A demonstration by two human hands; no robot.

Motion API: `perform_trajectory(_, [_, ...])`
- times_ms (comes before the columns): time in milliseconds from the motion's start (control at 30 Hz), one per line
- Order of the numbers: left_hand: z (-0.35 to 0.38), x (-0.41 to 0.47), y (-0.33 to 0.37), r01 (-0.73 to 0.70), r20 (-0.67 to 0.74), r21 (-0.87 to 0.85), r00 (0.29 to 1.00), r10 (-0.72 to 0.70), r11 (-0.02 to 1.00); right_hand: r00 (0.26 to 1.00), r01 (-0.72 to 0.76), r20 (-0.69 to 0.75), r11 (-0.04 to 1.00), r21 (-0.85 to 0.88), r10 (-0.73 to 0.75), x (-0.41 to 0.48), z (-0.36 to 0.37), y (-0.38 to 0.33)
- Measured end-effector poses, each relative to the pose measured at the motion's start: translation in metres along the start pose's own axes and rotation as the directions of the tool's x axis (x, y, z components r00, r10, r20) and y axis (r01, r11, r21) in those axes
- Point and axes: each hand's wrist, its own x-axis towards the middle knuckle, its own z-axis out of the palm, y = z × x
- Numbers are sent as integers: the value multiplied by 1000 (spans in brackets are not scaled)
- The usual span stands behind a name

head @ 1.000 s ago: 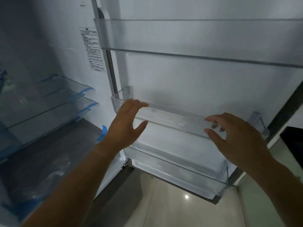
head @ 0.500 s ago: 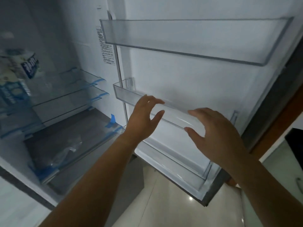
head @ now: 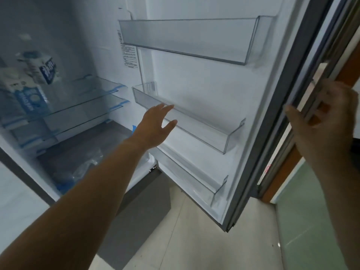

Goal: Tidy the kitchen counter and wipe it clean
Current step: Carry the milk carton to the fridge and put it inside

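The fridge stands open, its white door (head: 204, 84) swung out to the right. Three clear door bins hang on it with nothing in them: upper (head: 185, 38), middle (head: 204, 131) and lower (head: 194, 182). My left hand (head: 153, 125) reaches forward with straight, spread fingers at the front lip of the middle bin; whether it touches the lip is unclear. My right hand (head: 323, 129) is at the door's outer edge (head: 292, 90), thumb on the inner side and fingers curled round the edge, somewhat blurred.
Inside the fridge at left are glass shelves (head: 87, 102) with blue tape. Two blue-and-white cartons (head: 33, 90) stand on the upper shelf. A crumpled clear plastic bag (head: 83, 168) lies on the dark bottom shelf. Pale tiled floor (head: 194, 240) lies below the door.
My right hand has left the middle bin and moved right to the door's outer edge. My left hand has opened out in front of the bin. The view has shifted left.
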Motion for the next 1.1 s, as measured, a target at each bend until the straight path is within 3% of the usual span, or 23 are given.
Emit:
perform_trajectory(100, [-13, -23, -1, 24, 28, -13, 999, -24, 1000, 994, -84, 77, 996, 36, 82, -4, 19, -4])
perform_trajectory(233, [-36, -77, 0, 145, 14, -60, 989, -145, 988, 1000, -26, -4, 997, 73, 27, -20, 32, -19])
perform_trajectory(367, [-58, -146, -8, 298, -47, -58, 953, -300, 953, 1000, 7, 23, 996, 86, -9, -52, 42, -42])
perform_trajectory(633, [-101, -258, -22, 488, -232, -174, 824, -517, 855, 935, 353, -85, 912, 208, -343, -128, 93, -137])
perform_trajectory(767, [-122, -274, -31, 527, -294, -181, 777, -557, 831, 918, 358, 22, 852, 382, -395, -146, 134, -178])
perform_trajectory(1100, [-164, -269, -93, 645, -425, -185, 628, -652, 741, 759, 399, 263, 745, 535, -596, -152, 250, -236])
